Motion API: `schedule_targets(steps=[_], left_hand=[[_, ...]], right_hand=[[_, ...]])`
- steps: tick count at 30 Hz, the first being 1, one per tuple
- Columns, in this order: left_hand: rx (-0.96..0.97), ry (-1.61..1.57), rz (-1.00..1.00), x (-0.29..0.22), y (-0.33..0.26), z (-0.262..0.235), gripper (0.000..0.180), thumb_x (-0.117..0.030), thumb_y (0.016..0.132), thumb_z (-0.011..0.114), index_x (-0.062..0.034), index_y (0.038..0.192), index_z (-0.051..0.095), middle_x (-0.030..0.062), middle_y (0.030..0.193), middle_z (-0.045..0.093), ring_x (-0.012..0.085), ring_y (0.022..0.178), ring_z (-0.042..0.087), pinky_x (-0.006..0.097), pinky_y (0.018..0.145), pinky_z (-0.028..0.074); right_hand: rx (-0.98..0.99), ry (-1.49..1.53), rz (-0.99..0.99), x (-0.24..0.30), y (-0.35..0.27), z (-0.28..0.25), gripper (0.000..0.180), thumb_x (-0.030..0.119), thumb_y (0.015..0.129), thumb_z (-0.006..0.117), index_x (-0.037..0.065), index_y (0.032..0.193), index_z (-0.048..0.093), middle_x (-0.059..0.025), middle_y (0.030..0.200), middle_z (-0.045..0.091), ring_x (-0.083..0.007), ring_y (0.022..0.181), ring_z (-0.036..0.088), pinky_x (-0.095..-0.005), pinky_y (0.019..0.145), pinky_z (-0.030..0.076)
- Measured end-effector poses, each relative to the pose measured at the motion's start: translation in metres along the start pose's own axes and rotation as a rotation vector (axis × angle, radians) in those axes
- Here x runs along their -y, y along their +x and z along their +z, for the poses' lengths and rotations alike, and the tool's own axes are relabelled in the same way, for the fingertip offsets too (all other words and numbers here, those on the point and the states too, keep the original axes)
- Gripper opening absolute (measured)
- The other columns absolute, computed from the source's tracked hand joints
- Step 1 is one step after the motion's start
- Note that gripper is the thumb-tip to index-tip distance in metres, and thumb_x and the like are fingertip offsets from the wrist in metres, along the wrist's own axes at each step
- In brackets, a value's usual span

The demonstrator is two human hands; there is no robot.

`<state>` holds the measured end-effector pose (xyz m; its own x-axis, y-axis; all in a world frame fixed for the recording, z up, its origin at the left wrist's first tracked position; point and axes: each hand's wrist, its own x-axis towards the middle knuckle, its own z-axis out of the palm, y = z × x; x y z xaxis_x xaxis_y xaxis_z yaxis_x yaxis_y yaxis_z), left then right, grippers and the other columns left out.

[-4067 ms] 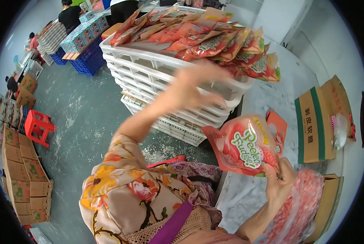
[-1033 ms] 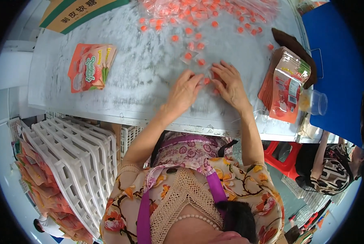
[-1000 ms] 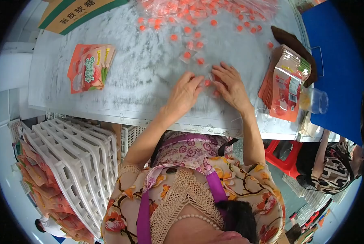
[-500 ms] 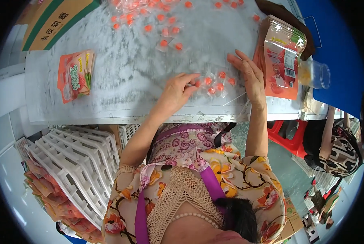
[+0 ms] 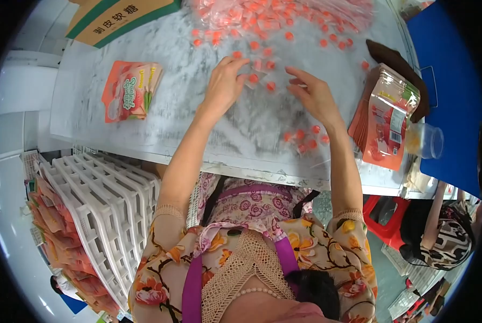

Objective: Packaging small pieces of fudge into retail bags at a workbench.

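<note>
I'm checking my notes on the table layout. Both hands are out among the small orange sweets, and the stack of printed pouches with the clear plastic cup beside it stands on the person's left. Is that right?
Not quite. In the head view the stack of pouches and the clear cup stand on the person's right. The rest holds: the left hand and the right hand are out among the orange sweets.

"What's on your left?"
"A cardboard box (image 5: 123, 19), a printed pouch (image 5: 129, 90), stacked white crates (image 5: 103, 204)."
"And your right?"
"Empty pouches (image 5: 385, 121), a clear plastic cup (image 5: 425, 141), possibly a red stool (image 5: 383, 218)."
</note>
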<state>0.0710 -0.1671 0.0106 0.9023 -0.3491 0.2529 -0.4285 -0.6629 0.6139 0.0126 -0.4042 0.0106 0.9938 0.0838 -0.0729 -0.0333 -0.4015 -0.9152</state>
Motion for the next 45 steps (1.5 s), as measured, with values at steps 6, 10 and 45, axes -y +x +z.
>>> schedule_targets(steps=[6,10,45], left_hand=[[0.124,0.148,0.096,0.024,0.021,0.007,0.034,0.0,0.082,0.062,-0.0054,0.116,0.065,0.0175,0.111,0.063,0.0325,0.098,0.063,0.039,0.085,0.05],[0.027,-0.007,-0.082,0.037,0.032,-0.007,0.031,0.0,0.082,0.061,-0.0045,0.113,0.066,0.0178,0.11,0.063,0.0352,0.1,0.062,0.042,0.088,0.049],[0.503,-0.117,-0.179,0.005,-0.065,-0.049,0.08,-0.001,0.062,0.083,-0.0128,0.135,0.055,0.006,0.114,0.053,0.0158,0.076,0.051,0.03,0.073,0.049]], right_hand=[[-0.123,-0.445,-0.412,-0.016,0.057,0.025,0.04,-0.004,0.083,0.055,0.003,0.123,0.06,-0.0176,0.119,0.063,-0.0342,0.104,0.062,-0.0373,0.091,0.049],[-0.213,-0.345,-0.454,-0.014,0.068,0.026,0.043,-0.009,0.08,0.05,0.002,0.119,0.062,-0.0184,0.118,0.064,-0.0375,0.103,0.061,-0.0393,0.092,0.048],[0.197,-0.203,-0.175,-0.002,0.001,-0.011,0.039,-0.008,0.087,0.047,0.005,0.12,0.064,-0.0139,0.114,0.066,-0.0247,0.1,0.064,-0.0321,0.088,0.05]])
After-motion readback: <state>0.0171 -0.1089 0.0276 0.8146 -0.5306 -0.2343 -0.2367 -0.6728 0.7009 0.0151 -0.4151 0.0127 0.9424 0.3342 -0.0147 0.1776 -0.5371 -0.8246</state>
